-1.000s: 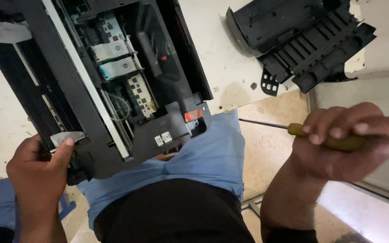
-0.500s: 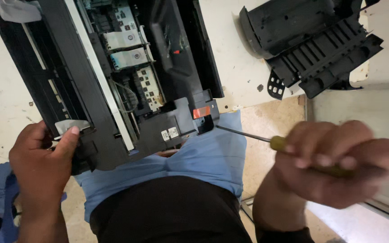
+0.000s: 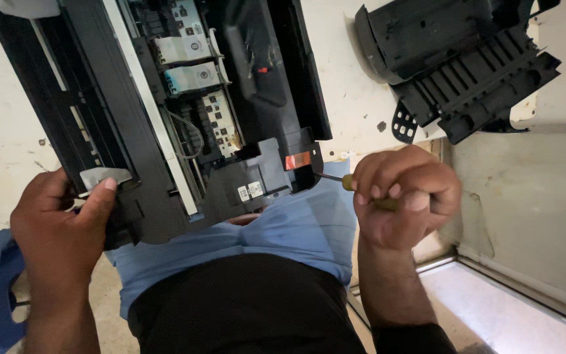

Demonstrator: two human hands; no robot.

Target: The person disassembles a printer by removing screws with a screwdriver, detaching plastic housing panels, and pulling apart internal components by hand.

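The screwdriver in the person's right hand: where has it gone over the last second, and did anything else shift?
The right hand carried the screwdriver leftward, from out at the side until its tip reached the opened printer by the small orange tab. The left hand kept its grip on the printer's near-left corner. The detached black cover stayed on the table.

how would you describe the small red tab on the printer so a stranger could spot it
Start at the big opened black printer chassis. Follow its near right corner, where the yellow-handled screwdriver points. There sits the small orange-red rectangular tab, the only bright patch among black plastic.
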